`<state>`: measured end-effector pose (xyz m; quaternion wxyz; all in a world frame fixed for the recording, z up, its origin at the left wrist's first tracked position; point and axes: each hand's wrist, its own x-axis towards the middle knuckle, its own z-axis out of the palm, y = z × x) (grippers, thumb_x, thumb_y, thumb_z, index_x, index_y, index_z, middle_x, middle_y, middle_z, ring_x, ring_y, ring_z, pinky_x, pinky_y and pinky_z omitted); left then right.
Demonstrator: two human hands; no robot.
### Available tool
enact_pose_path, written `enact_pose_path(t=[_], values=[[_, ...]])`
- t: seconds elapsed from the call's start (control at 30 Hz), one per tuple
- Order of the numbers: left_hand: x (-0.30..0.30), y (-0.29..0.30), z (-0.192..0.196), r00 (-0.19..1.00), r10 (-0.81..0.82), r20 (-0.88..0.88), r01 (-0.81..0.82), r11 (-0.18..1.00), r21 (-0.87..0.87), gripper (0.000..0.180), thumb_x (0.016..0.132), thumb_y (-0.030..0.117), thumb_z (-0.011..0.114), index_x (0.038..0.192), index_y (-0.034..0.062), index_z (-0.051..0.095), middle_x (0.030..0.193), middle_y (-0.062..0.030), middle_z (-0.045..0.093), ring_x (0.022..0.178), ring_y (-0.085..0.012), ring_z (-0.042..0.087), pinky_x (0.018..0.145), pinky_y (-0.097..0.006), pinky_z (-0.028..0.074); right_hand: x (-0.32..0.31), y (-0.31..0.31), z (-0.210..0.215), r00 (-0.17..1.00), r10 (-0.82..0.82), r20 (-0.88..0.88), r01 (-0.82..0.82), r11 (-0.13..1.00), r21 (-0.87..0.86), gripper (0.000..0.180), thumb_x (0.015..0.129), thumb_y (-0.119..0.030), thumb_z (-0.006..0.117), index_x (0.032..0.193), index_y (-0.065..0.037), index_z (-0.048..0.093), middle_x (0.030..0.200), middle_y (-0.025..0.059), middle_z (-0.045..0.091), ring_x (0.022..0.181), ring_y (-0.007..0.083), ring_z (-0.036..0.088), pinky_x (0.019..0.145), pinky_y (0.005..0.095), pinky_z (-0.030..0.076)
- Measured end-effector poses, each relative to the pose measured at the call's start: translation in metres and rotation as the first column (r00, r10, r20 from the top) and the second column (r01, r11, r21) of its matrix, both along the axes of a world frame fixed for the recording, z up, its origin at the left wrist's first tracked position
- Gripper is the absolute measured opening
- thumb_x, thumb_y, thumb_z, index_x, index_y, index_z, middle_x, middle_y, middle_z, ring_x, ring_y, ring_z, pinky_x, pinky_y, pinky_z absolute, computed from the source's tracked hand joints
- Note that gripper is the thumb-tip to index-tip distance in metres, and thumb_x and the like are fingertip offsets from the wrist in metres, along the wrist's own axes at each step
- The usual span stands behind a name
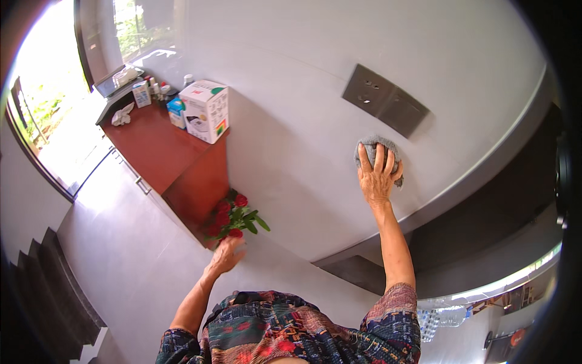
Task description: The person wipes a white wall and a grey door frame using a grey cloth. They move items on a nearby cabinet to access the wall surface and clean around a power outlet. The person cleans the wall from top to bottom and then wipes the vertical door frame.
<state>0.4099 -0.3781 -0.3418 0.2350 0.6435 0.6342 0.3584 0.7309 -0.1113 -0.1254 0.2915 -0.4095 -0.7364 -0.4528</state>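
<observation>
My right hand (379, 176) presses a grey cloth (388, 145) against the pale wall, its fingers spread over the folds. Just above the cloth is a dark grey double socket and switch plate (386, 100) fixed to the wall. My left hand (226, 255) is down by a bunch of red flowers with green leaves (224, 216), close below the lowest bloom. Motion blurs its fingers, so I cannot tell whether they touch or grip anything. The flowers are beside the end of a reddish-brown cabinet (145, 145).
On the cabinet stand a white printed box (206, 112), a small blue carton (176, 113), several bottles and a crumpled tissue (123, 114). A dark-edged opening (485, 200) cuts into the wall at right. Dark steps (51, 291) lie at lower left, below a bright doorway (54, 91).
</observation>
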Motion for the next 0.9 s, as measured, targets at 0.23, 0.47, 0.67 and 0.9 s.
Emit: enact_pose_path(t=[0.23,0.47,0.67,0.9], values=[[-0.095,0.045,0.105,0.746,0.582,-0.323,-0.424,0.790,0.442,0.057,0.070,0.010,0.071,0.122,0.0056,0.049,0.135,-0.0155,0.040,0.131,-0.0364,0.031,0.106,-0.047,0.027,-0.098,0.032,-0.003,0.986,0.125,0.112,-0.132,0.990,0.059,0.058,0.079,-0.022,0.064,0.131,-0.035,0.042,0.128,-0.0008,0.043,0.114,0.0230,0.040,0.092,0.0543,0.031],[-0.144,0.065,0.103,0.594,0.586,-0.551,-0.520,0.802,0.293,0.073,0.072,0.020,0.072,0.135,0.0060,0.039,0.145,-0.0150,0.029,0.137,-0.0318,0.022,0.110,-0.050,0.017,-0.194,0.074,-0.042,0.910,0.181,0.373,-0.228,0.970,0.086,0.045,0.082,-0.021,0.057,0.125,-0.032,0.049,0.130,-0.0021,0.041,0.116,0.0201,0.038,0.094,0.0506,0.030],[-0.133,0.070,0.114,0.574,0.507,-0.643,-0.550,0.821,0.156,0.093,0.068,0.026,0.077,0.142,0.0048,0.024,0.147,-0.0154,0.023,0.137,-0.0315,0.018,0.109,-0.051,0.014,-0.258,0.077,-0.082,0.807,0.292,0.514,-0.226,0.956,-0.188,0.038,0.079,-0.020,0.057,0.117,-0.026,0.057,0.138,-0.0038,0.038,0.127,0.0165,0.032,0.106,0.0477,0.024],[-0.135,0.067,0.116,0.548,0.483,-0.683,-0.558,0.819,0.133,0.096,0.066,0.028,0.078,0.142,0.0054,0.023,0.147,-0.0144,0.024,0.137,-0.0307,0.020,0.109,-0.051,0.016,-0.250,0.061,-0.087,0.775,0.358,0.520,-0.133,0.898,-0.419,0.038,0.082,-0.013,0.053,0.117,-0.028,0.057,0.140,-0.0061,0.037,0.129,0.0139,0.031,0.110,0.0462,0.019]])
